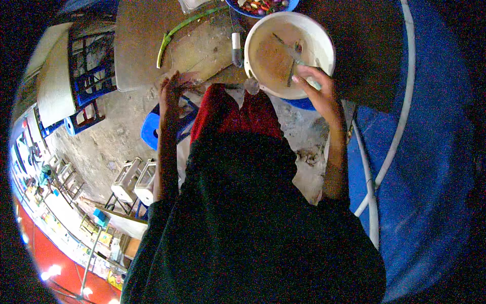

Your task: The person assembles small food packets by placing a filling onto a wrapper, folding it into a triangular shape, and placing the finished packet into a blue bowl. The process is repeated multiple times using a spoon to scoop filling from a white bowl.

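My right hand [320, 87] reaches over the near right rim of a white basin [249, 58], thumb and fingers apart. It is nearest to slim dark pieces [292, 71] lying crosswise in cloudy brownish water; one long piece looks like a blade, but I cannot make out their kind. Whether my fingertips touch them is not clear. My left hand [171, 93] is raised at the near edge of a worn board [207, 55]. Its fingers look stretched out, slightly blurred, with nothing visible in them. On the board rest a long green stalk [174, 33] and a white-and-grey cylindrical handle [236, 48].
A blue bowl [291, 7] with red and purple pieces stands behind the basin. Below my left hand is a blue plastic stool [150, 130]. Blue sheeting [430, 152] and pale pipes [402, 116] line the right. Tables and white stools [126, 180] stand on the left.
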`<control>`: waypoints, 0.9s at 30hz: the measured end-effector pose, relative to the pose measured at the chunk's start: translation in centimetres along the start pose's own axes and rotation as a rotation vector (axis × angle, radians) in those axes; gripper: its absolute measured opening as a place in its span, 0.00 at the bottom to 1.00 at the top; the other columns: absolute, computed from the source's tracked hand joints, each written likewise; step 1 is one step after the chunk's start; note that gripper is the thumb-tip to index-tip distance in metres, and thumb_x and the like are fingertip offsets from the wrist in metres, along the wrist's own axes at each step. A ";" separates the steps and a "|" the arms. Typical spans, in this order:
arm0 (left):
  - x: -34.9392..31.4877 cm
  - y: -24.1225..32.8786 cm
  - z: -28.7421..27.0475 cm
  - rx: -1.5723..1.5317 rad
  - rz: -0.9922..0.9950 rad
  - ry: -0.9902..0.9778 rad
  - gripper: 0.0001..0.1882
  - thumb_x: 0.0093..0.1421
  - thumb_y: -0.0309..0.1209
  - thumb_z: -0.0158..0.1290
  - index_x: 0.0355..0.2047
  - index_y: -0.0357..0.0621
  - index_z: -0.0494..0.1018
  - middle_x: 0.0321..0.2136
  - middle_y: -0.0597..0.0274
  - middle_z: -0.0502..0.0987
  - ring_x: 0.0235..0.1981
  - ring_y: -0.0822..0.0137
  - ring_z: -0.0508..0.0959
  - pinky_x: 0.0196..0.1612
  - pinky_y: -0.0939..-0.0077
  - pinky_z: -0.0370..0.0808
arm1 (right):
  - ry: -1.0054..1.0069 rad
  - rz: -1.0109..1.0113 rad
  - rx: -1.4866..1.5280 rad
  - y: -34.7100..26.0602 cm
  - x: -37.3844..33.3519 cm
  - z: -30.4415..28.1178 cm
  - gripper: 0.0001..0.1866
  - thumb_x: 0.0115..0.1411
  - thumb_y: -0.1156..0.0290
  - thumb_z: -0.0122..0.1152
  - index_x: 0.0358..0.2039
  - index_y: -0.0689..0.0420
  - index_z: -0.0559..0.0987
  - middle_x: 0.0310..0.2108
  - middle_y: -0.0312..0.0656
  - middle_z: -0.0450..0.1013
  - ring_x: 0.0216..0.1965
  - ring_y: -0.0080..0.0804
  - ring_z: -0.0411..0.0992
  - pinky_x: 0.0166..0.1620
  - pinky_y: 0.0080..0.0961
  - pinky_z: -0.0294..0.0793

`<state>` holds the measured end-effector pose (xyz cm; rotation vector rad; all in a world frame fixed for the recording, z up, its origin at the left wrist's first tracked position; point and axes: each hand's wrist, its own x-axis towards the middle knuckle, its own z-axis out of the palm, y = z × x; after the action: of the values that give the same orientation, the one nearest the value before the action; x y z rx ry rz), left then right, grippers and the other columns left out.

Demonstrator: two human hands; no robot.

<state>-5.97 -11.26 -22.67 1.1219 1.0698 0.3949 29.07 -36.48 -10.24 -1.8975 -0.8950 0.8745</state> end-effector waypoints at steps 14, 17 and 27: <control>-0.2 2.9 -9.6 0.029 -0.211 0.040 0.24 0.64 0.43 0.43 0.53 0.41 0.67 0.45 0.50 0.75 0.42 0.56 0.75 0.44 0.65 0.73 | -0.038 0.407 0.130 4.4 -11.9 14.1 0.16 0.60 0.64 0.55 0.42 0.63 0.76 0.39 0.47 0.76 0.39 0.36 0.75 0.43 0.31 0.74; -0.3 3.7 -10.4 0.057 -0.232 -0.011 0.24 0.63 0.44 0.43 0.53 0.41 0.67 0.46 0.50 0.75 0.42 0.56 0.76 0.44 0.66 0.72 | -0.210 0.438 0.182 1.3 -12.0 17.8 0.13 0.59 0.65 0.56 0.40 0.61 0.79 0.38 0.44 0.77 0.40 0.33 0.75 0.44 0.30 0.73; 1.0 3.0 -14.2 0.113 -0.259 -0.138 0.21 0.63 0.42 0.45 0.50 0.40 0.69 0.45 0.53 0.75 0.42 0.57 0.76 0.43 0.68 0.73 | -0.415 0.254 0.187 2.1 -13.7 24.4 0.13 0.56 0.72 0.55 0.42 0.58 0.76 0.38 0.43 0.76 0.38 0.33 0.73 0.44 0.32 0.73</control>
<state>-16.80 -1.68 -21.07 1.0770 1.1090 0.0520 2.52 -39.25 -18.79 -1.7172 -0.7846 1.4916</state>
